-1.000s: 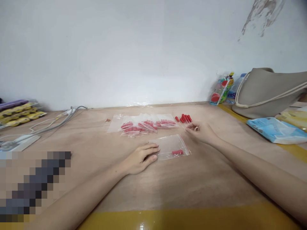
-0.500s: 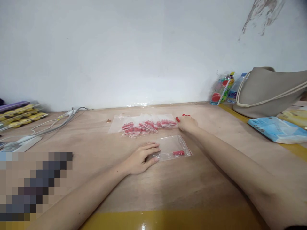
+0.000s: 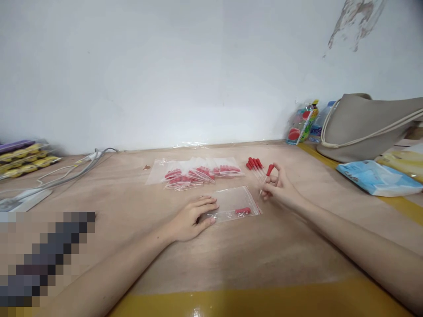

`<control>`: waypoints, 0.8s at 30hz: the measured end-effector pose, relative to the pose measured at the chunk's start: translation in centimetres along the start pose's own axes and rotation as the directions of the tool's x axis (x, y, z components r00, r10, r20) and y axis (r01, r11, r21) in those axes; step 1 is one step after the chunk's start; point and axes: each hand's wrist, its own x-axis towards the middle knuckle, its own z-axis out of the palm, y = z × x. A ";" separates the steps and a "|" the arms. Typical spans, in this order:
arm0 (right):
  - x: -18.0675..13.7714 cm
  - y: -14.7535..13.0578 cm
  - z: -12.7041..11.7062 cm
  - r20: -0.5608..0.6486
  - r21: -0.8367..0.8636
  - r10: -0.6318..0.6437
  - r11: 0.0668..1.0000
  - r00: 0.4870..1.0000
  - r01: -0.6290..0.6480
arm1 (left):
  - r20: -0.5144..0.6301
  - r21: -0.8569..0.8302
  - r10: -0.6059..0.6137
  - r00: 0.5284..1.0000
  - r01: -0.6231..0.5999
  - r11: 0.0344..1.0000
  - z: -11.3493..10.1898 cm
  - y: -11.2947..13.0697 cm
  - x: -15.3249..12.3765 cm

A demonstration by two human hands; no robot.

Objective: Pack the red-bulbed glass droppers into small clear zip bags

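My left hand (image 3: 193,218) lies flat, fingers out, pressing the left end of a clear zip bag (image 3: 234,203) that holds a red-capped piece (image 3: 243,211). Just right of the bag, my right hand (image 3: 279,187) pinches a thin clear dropper with a red bulb (image 3: 269,170), its red end raised. A small group of loose red-bulb droppers (image 3: 254,164) lies just beyond that hand. Farther back sits a pile of filled clear bags (image 3: 194,173) with red parts inside.
Wooden table (image 3: 231,255) with a yellow front edge. A grey bag (image 3: 370,125), bottles (image 3: 302,123) and a blue packet (image 3: 376,178) stand at the right. Cables (image 3: 76,169) and yellow packs (image 3: 23,158) lie at the left. A blurred patch covers the lower left.
My right hand reached back to the loose droppers, then came forward again with one dropper pinched in its fingers. My left hand stayed on the bag.
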 end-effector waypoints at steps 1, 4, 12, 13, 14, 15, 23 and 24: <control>-0.1 0.2 0.3 0.000 0.038 0.025 0.999 1.000 -0.025 | 0.002 0.004 -0.003 1.000 0.003 1.000 0.0 0.0 0.0; 0.0 0.8 1.1 -0.024 0.078 0.032 0.996 0.999 -0.030 | 0.012 0.025 -0.016 1.000 0.015 1.000 0.0 0.0 0.0; -0.9 1.1 1.5 -0.057 0.277 0.124 0.955 0.991 -0.104 | 0.025 0.023 -0.016 1.000 0.016 1.000 0.0 -0.1 -0.1; -1.1 1.1 1.4 -0.024 0.291 0.136 0.949 0.990 -0.124 | 0.024 0.025 -0.019 1.000 0.018 1.000 0.0 -0.1 -0.1; -1.2 1.2 1.3 0.011 0.295 0.141 0.945 0.990 -0.138 | 0.025 0.028 -0.022 0.999 0.021 0.999 0.0 0.0 0.0; -1.3 1.3 1.1 0.046 0.285 0.140 0.947 0.989 -0.148 | 0.027 0.031 -0.025 0.999 0.024 0.999 0.0 0.0 0.0; -0.2 1.8 -0.9 0.301 -0.274 0.073 0.962 0.951 0.012 | 0.012 0.050 -0.005 1.000 0.005 0.999 -0.1 0.2 0.1; 0.0 1.8 -1.1 0.314 -0.299 0.055 0.953 0.948 0.044 | 0.011 0.050 -0.001 1.000 0.001 0.999 -0.1 0.1 0.1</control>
